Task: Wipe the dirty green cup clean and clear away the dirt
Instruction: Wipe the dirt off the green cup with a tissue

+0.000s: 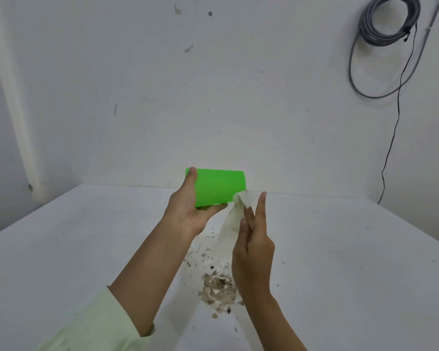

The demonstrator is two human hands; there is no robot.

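My left hand (188,214) grips the cup (218,186) sideways in the air. My right hand (254,247) pinches a tissue (242,200) against the cup's right end. Dirt (218,290) lies below the cup. I judge this the wiping step; next, rub the tissue round that end.

cup (218,188): green plastic, smooth, faint sheen | tissue (242,200): thin white paper, crumpled, soft, stained | dirt (218,290): dry, gritty brown-grey crumbs | table (86,236): white, smooth, matt | wall (137,97): white paint, matt, scuffed | cable (385,26): grey, smooth sheath | sleeve (99,325): pale green cloth, matt
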